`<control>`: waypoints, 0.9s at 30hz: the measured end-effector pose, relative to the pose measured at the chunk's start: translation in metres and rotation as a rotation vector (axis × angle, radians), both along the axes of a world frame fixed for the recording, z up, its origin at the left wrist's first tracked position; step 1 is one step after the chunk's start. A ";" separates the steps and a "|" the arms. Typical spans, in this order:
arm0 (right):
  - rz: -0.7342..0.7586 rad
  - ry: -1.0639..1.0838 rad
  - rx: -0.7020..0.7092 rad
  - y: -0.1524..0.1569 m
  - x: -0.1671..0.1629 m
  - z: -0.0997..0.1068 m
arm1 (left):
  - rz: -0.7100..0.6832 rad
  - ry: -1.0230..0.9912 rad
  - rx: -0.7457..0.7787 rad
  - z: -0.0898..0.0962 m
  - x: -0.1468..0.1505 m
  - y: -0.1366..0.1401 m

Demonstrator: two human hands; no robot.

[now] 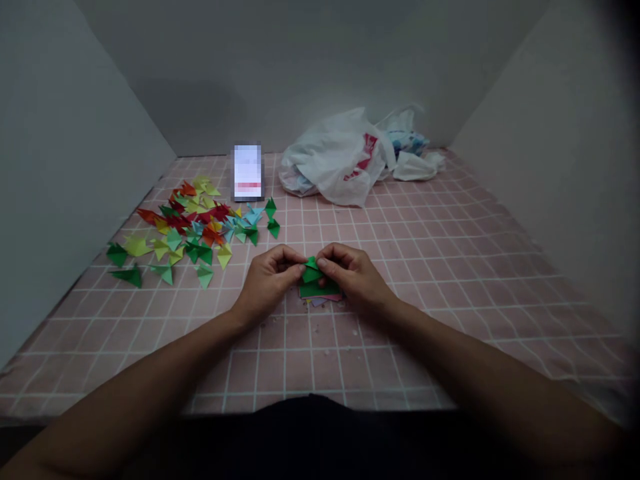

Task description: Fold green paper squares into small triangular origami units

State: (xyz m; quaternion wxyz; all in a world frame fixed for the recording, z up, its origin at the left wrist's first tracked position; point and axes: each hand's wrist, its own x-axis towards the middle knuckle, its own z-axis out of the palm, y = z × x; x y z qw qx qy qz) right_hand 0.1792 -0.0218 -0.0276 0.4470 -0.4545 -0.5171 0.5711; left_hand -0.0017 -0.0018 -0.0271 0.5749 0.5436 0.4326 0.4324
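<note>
Between my two hands is a small green folded paper, partly hidden by the fingers. My left hand pinches its left side with thumb and forefinger. On the other side my right hand is closed on the paper's right edge in the same way. Right below lies a small stack of coloured paper sheets, a green one on top and pink, lilac and yellow edges poking out underneath.
Many folded paper cranes in red, orange, yellow, green and blue spread over the left of the pink checked tablecloth. A phone with a lit screen stands behind them. White plastic bags sit against the back wall. Pale walls enclose three sides.
</note>
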 end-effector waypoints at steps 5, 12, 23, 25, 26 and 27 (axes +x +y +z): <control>0.015 -0.001 0.002 0.000 0.000 -0.003 | -0.016 0.038 0.054 -0.001 0.000 0.000; -0.007 -0.003 0.028 -0.001 -0.001 -0.002 | 0.002 -0.018 0.031 0.002 0.001 0.000; -0.016 -0.036 0.074 -0.002 -0.001 -0.003 | 0.011 -0.003 0.028 0.003 0.001 -0.003; -0.015 -0.047 0.084 -0.002 -0.001 -0.002 | 0.018 0.005 0.031 0.003 0.001 -0.003; -0.013 -0.048 0.084 -0.002 -0.001 -0.002 | 0.021 0.008 0.030 0.003 0.001 -0.003; -0.012 -0.046 0.081 -0.003 -0.001 -0.001 | 0.023 0.010 0.026 0.003 0.001 -0.003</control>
